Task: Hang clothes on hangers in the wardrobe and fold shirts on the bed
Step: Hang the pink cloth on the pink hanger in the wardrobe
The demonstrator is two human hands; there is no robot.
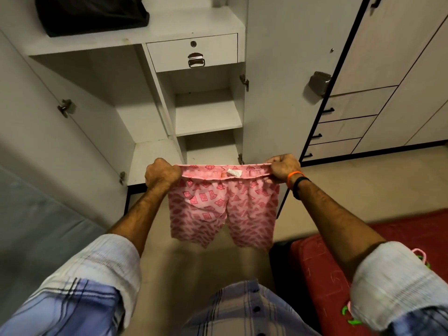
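A pair of pink patterned shorts (pixel 223 209) hangs in the air in front of me, stretched flat by its waistband. My left hand (pixel 161 173) grips the waistband's left end in a fist. My right hand (pixel 283 167) pinches the right end, with an orange and a black band on that wrist. A white label shows inside the waistband. The open wardrobe (pixel 208 112) stands just beyond the shorts, its shelves bare. The red bed (pixel 320 263) lies at my lower right.
A dark bag (pixel 92 13) sits on the wardrobe's upper shelf above a small locked drawer (pixel 192 52). Both wardrobe doors stand open. A drawer unit with black handles (pixel 344 124) is on the right. Green and pink hangers (pixel 421 260) show at the bed's edge behind my right sleeve.
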